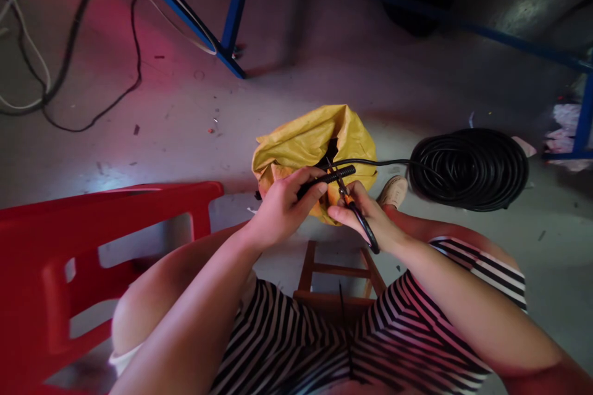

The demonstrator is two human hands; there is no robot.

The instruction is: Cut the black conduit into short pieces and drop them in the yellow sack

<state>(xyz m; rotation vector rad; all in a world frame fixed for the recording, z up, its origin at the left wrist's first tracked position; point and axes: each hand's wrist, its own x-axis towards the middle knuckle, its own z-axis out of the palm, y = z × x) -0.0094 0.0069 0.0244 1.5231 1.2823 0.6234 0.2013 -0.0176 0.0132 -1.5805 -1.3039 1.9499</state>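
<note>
My left hand [290, 200] is closed around a black ribbed tube [345, 173], whose end sticks out to the right past the fingers. A pair of scissors [354, 207] with black and orange handles is gripped in my right hand [370, 219]. Its blades point up and lie against or just beside the ribbed tube; I cannot tell whether they pinch it. A thin black cable [384, 163] runs from near my left hand to the large black coil [467, 170] on the floor. Under both hands sits a crumpled yellow sack [306, 139], partly open at its top.
At the left stands a red plastic stool [111, 210]. Blue metal frame legs [236, 6] rise at the back. Loose dark cables [136, 55] trail over the floor at upper left. A wooden stool [333, 268] is below me, with my shoe [393, 191] beside the sack.
</note>
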